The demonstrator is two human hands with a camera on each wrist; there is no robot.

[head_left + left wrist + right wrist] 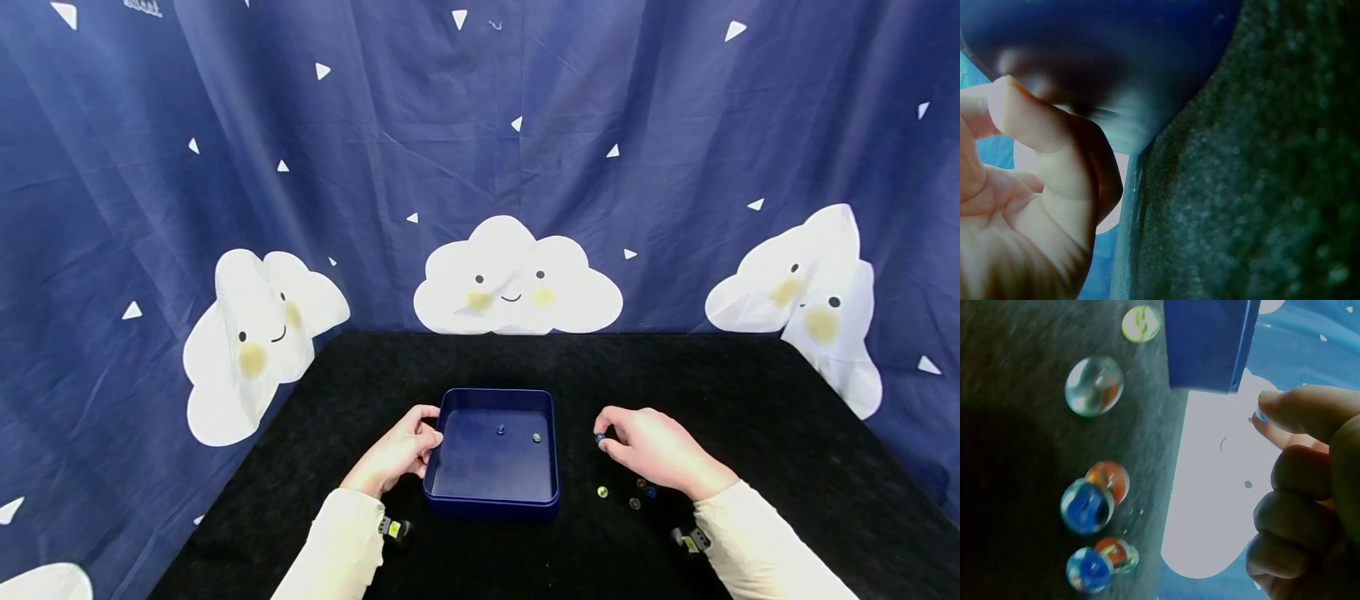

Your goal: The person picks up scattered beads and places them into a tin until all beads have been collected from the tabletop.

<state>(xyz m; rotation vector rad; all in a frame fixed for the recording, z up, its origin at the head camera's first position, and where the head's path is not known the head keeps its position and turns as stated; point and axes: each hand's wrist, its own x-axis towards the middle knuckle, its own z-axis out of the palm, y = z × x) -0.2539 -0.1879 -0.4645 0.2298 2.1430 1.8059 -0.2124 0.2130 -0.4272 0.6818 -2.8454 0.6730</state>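
Note:
A square dark blue tray (491,502) sits in the middle, with a blue marble (501,430) and a yellow-green marble (536,437) inside. My left hand (401,450) grips its left wall, thumb at the rim. In the left wrist view, the bent fingers of that hand press against the tray's side (1147,100). To the right of the tray, my right hand (654,446) pinches a small blue marble (599,437) between thumb and index finger. The right wrist view shows only a sliver of this marble (1262,415); the other fingers are curled in.
On the black cloth (480,358), below my right hand, lie a yellow-green marble (602,492), a clear marble (635,503), a blue marble (651,492) and an orange one (641,482). The right wrist view shows further blue (1089,570) and orange marbles. A blue curtain (480,125) hangs behind.

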